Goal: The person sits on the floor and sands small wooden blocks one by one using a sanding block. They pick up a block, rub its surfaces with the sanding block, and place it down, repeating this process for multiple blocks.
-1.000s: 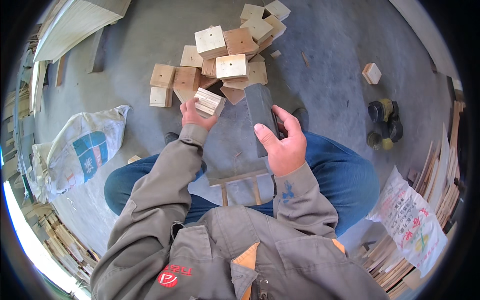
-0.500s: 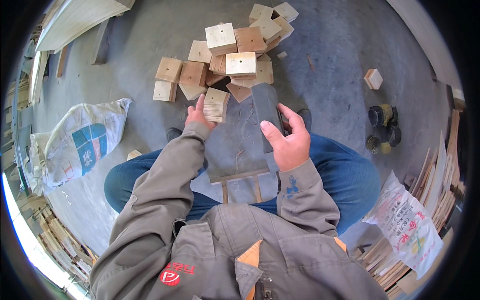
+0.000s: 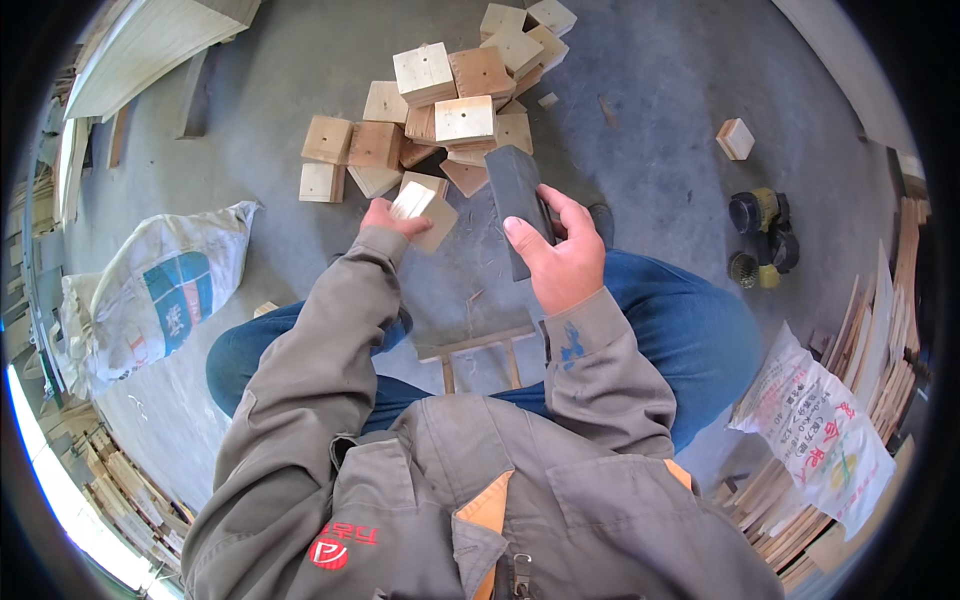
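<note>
My left hand (image 3: pixel 393 220) grips a pale wooden block (image 3: pixel 433 223), tilted up off the floor at the near edge of a heap of similar blocks (image 3: pixel 376 146). Its fingers are partly hidden by the block. To the right, my right hand (image 3: pixel 563 255) is closed round a long dark grey block (image 3: pixel 516 205), which looks like a sanding block. The thumb lies on its top face and the fingers go along its right side. The grey block is beside the wooden one, apart from it. Several blocks in the heap have a small dark hole in the face.
A single wooden block (image 3: pixel 735 139) lies off to the right, near a black and yellow power tool (image 3: pixel 765 225). A white woven sack (image 3: pixel 165 290) sits at left, another sack (image 3: pixel 825 435) at right on stacked wood strips. Between my legs is a small wooden frame (image 3: pixel 478 345).
My left hand has taken hold of the wooden block and tipped it up from the floor. The grey block in my right hand has shifted slightly left and up in the picture.
</note>
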Tool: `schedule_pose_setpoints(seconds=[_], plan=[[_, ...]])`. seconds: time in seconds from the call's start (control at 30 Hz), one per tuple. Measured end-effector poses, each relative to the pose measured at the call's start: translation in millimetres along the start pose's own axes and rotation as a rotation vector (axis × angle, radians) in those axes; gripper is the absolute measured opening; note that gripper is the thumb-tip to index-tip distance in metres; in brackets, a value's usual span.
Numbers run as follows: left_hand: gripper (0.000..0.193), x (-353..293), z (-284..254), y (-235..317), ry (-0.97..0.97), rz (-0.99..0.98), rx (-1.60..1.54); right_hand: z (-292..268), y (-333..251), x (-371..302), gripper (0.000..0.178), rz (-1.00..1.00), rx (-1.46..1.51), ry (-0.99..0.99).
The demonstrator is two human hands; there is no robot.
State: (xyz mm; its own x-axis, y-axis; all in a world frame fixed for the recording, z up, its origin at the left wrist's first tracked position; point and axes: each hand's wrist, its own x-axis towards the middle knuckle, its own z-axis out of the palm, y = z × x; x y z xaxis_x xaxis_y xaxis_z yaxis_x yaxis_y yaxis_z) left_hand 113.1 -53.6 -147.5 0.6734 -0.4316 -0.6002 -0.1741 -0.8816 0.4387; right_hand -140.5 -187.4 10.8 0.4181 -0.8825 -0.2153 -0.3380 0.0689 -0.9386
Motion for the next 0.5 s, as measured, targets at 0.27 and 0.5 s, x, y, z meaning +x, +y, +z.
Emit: schedule_pose_setpoints(seconds=[0.27, 0.5], plan=[[0.051, -28.0, -59.9, 32.0, -0.212, -0.053, -0.919, 0.5, -2.8, -4.6, 0.061, -0.023, -0.009, 0.058], [0.057, -126.1, -115.4, 52.6, -0.339, -0.106, -1.259, 1.1, -5.0, -15.6, 0.062, -0.104, 0.048, 0.049]])
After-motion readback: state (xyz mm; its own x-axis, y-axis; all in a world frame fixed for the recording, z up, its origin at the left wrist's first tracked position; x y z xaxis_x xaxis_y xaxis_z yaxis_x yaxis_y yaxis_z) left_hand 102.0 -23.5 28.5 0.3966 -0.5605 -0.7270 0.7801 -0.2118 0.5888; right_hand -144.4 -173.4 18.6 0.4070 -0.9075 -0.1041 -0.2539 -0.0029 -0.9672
